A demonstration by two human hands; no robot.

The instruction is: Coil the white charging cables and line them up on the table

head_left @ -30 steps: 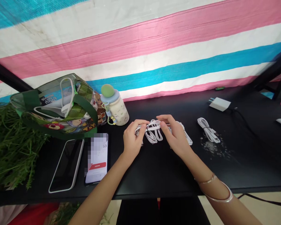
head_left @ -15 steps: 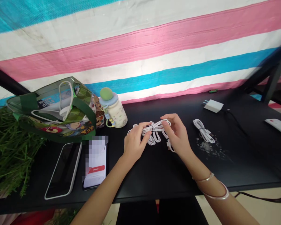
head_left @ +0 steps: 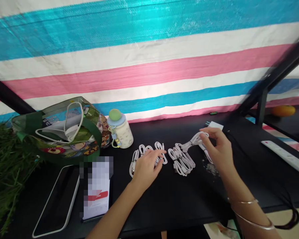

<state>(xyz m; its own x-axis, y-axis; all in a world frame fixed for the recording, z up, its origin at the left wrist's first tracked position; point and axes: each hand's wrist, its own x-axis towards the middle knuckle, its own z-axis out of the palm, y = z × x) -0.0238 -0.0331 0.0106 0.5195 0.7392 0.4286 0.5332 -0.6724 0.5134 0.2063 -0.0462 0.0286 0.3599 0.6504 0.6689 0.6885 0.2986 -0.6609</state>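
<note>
My right hand [head_left: 219, 147] pinches one end of a white cable bundle [head_left: 193, 141], tied in its middle with a dark twist tie, and holds it tilted above the black table [head_left: 164, 199]. Just left of it lie white coiled cables [head_left: 181, 161] side by side. My left hand [head_left: 147, 167] rests over another row of coiled white cables [head_left: 141, 151], fingers stretched and holding nothing; the palm hides part of that row. Behind my right hand one more white cable coil [head_left: 206, 153] shows in part, beside a patch of pale crumbs [head_left: 211, 168].
A white charger plug [head_left: 215, 125] and a power strip [head_left: 286, 156] are at the right. To the left stand a cream bottle [head_left: 123, 134] and a green see-through bag [head_left: 62, 142]. Two phones, one white-edged [head_left: 58, 199], one lit [head_left: 98, 191], lie near green foliage [head_left: 10, 179].
My right hand has moved right, carrying the cable bundle away from my left hand. My left hand has let go of that bundle and lies over the row. The view has shifted.
</note>
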